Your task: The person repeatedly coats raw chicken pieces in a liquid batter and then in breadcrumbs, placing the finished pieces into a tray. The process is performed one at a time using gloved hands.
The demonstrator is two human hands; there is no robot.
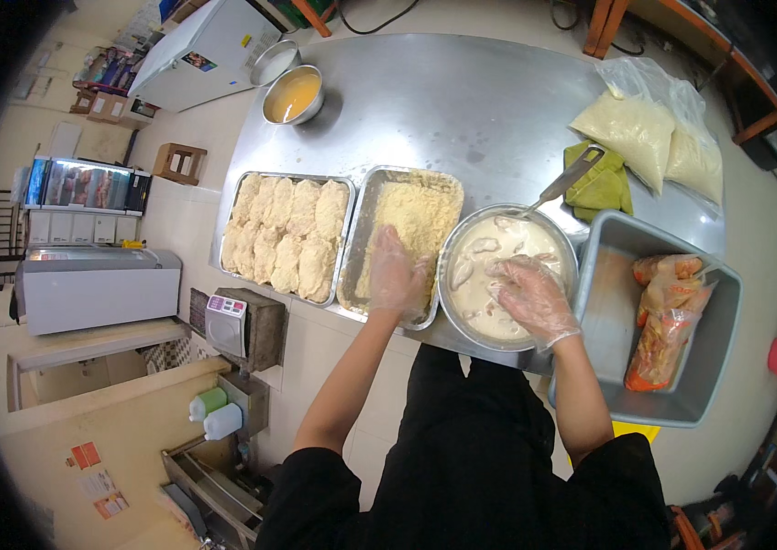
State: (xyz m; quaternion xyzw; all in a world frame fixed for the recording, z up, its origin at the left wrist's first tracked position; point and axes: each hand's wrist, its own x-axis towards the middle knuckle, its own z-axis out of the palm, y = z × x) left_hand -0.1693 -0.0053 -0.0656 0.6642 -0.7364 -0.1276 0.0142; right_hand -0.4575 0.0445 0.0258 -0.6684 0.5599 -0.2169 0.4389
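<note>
My left hand [396, 275], in a clear plastic glove, rests over the metal tray of pale yellow breadcrumbs [419, 206]; its fingers are slightly apart and nothing shows in it. My right hand [529, 289], also gloved, reaches with curled fingers into a steel bowl [444, 302] of creamy batter holding several pieces of meat; whether it grips a piece cannot be told. A metal-handled utensil [570, 175] leans on the bowl's far rim. At the left, another metal tray [352, 206] holds rows of crumb-coated pieces.
A grey plastic tub [594, 275] with bagged orange food [663, 344] stands at the right. Behind are a green cloth [598, 182] and bags of crumbs [625, 130]. A bowl of orange liquid [293, 96] and another metal bowl [275, 63] sit at the far left of the steel table [429, 89].
</note>
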